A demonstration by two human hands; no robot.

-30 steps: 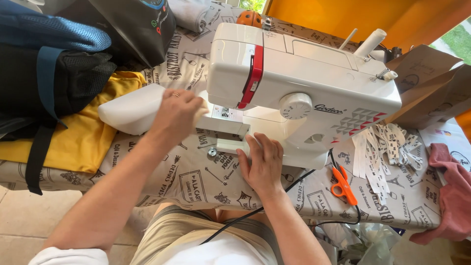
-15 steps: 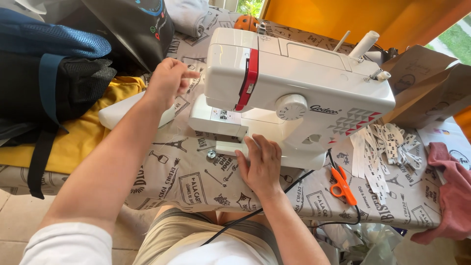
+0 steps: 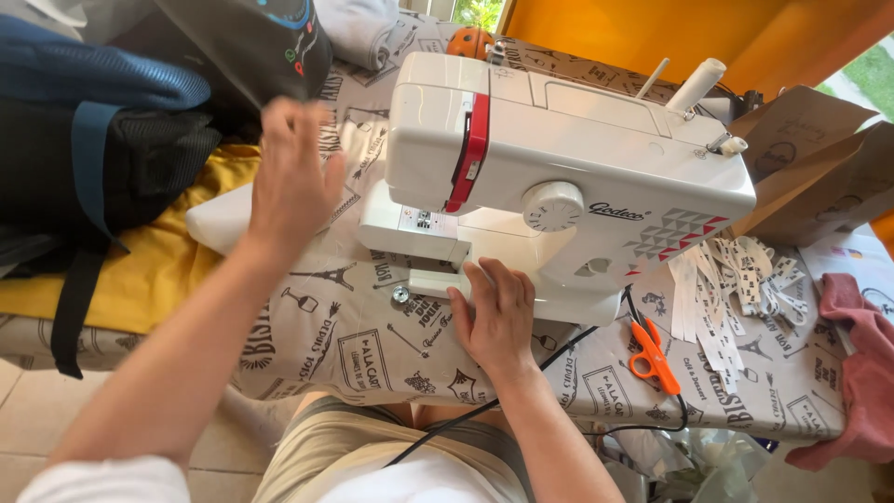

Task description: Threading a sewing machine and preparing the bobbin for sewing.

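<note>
White plastic sewing machine (image 3: 559, 177) on the printed tablecloth (image 3: 326, 326), setup looks only half done

Right hand (image 3: 498, 312) lies flat and open against the front of the machine's base, just beside the small white slide-on piece (image 3: 438, 282) under the needle, gripping nothing. Left hand (image 3: 293, 177) is up in the air off to the left with fingers spread, empty, above a white fabric piece (image 3: 219, 219) lying on the yellow cloth (image 3: 130, 279). No fabric under the needle, so I'd say no stitching has begun. A little metal bobbin (image 3: 400, 294) sits loose on the tablecloth, orange scissors (image 3: 652, 359) and cut label strips (image 3: 736, 289) wait to the right.
</note>
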